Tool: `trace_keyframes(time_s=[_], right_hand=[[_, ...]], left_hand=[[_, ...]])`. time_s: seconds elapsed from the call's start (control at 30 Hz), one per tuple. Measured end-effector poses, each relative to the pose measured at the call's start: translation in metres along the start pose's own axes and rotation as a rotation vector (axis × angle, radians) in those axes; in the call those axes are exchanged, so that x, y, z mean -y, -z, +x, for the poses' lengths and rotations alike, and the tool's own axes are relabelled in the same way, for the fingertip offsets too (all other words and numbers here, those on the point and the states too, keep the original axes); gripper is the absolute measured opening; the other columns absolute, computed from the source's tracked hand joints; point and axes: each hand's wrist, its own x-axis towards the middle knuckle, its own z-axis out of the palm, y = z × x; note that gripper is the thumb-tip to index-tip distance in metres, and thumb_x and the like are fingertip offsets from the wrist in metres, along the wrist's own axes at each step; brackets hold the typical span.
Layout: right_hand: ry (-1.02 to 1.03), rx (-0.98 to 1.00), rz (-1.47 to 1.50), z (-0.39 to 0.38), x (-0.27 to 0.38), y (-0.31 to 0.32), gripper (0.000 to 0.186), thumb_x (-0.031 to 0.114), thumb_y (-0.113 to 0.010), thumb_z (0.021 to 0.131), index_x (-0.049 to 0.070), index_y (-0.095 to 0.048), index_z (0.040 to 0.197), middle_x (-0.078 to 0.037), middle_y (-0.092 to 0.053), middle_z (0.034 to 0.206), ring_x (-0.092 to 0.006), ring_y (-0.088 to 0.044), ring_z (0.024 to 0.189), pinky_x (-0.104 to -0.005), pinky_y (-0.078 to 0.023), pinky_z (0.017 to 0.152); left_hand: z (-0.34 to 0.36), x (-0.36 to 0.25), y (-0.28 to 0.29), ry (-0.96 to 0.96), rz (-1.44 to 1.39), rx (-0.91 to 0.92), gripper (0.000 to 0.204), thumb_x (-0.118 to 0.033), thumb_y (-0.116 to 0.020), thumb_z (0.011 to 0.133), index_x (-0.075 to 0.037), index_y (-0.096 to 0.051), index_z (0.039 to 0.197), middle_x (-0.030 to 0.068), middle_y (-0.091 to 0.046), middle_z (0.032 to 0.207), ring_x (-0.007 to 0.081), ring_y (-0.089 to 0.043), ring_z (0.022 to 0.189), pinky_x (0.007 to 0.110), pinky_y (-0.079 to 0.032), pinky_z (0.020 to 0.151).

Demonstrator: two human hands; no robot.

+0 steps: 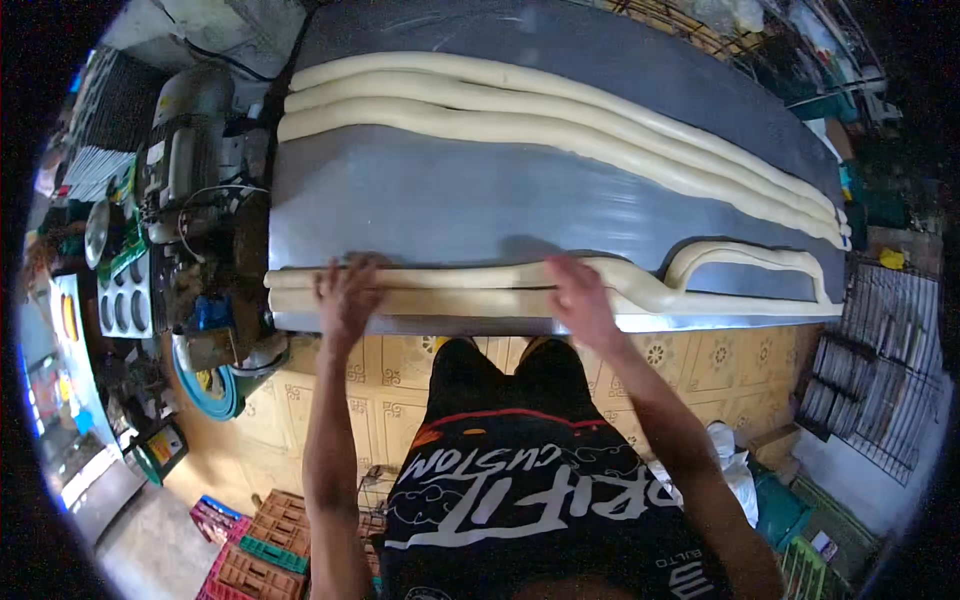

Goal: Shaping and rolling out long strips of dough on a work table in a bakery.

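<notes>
Two long, pale dough ropes (pixel 460 277) lie side by side along the near edge of a grey metal-topped table (pixel 400 205). My left hand (pixel 350 295) rests over their left part, its fingers spread and touching the dough. Farther right, my right hand (pixel 582 300) is at the same ropes, its fingers blurred by motion and partly hiding the dough. To the right of it, the back rope bends toward the edge, then arches away in a raised loop (pixel 740 257) whose end meets the front strand.
Three thicker dough ropes (pixel 480 97) run along the table's far side. Left stand a motor-like machine (pixel 190 150) and a muffin tin (pixel 127 300). Wire racks (pixel 870 380) lean at the right. Stacked plastic crates (pixel 265 545) sit on the tiled floor (pixel 400 380) at lower left.
</notes>
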Motion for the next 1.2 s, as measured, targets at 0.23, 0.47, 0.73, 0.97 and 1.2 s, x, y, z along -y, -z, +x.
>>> trace_keyframes(time_s=[0.23, 0.47, 0.73, 0.97, 1.2], right_hand=[[-0.051, 0.161, -0.219, -0.082, -0.16, 0.121, 0.063, 0.02, -0.082, 0.086, 0.005, -0.062, 0.144, -0.018, -0.067, 0.14, -0.0332, -0.063, 0.127, -0.0473, -0.049, 0.112], [-0.133, 0.765, 0.035, -0.042, -0.203, 0.157, 0.069, 0.02, -0.086, 0.078, 0.008, -0.06, 0.141, -0.014, -0.073, 0.12, -0.0302, -0.066, 0.123, -0.053, -0.046, 0.113], [0.205, 0.06, -0.363, 0.018, -0.191, 0.086, 0.07, 0.017, -0.084, 0.075, 0.01, -0.058, 0.14, -0.014, -0.055, 0.147, -0.0374, -0.05, 0.139, -0.0533, -0.041, 0.115], [0.302, 0.529, -0.255, 0.035, -0.181, 0.11, 0.058, 0.023, -0.08, 0.078, 0.013, -0.062, 0.133, -0.012, -0.06, 0.137, -0.0366, -0.056, 0.124, -0.0505, -0.042, 0.109], [0.075, 0.311, -0.404, -0.092, -0.226, 0.155, 0.068, 0.02, -0.074, 0.082, 0.015, -0.058, 0.147, -0.013, -0.063, 0.131, -0.0373, -0.059, 0.117, -0.0519, -0.042, 0.106]], left_hand=[[0.017, -0.151, -0.014, -0.156, -0.534, 0.115, 0.054, -0.029, -0.082, 0.093, -0.017, -0.07, 0.143, 0.0022, -0.066, 0.151, 0.0365, -0.043, 0.154, 0.054, -0.029, 0.126], [0.055, -0.299, -0.049, -0.174, -0.437, -0.072, 0.051, -0.02, -0.078, 0.089, -0.012, -0.072, 0.139, 0.0077, -0.073, 0.139, 0.0326, -0.06, 0.135, 0.055, -0.039, 0.114], [0.044, -0.319, -0.029, -0.166, -0.209, -0.134, 0.039, -0.015, -0.074, 0.089, -0.005, -0.076, 0.127, 0.0105, -0.076, 0.127, 0.0322, -0.066, 0.122, 0.052, -0.042, 0.113], [0.045, -0.281, -0.047, -0.1, -0.59, -0.071, 0.039, -0.017, -0.073, 0.091, -0.002, -0.075, 0.127, 0.0129, -0.069, 0.141, 0.0362, -0.063, 0.127, 0.056, -0.04, 0.113], [0.024, -0.261, -0.056, -0.258, -0.326, 0.084, 0.058, -0.029, -0.068, 0.097, -0.007, -0.06, 0.15, 0.0183, -0.041, 0.168, 0.0475, -0.04, 0.151, 0.063, -0.033, 0.121]])
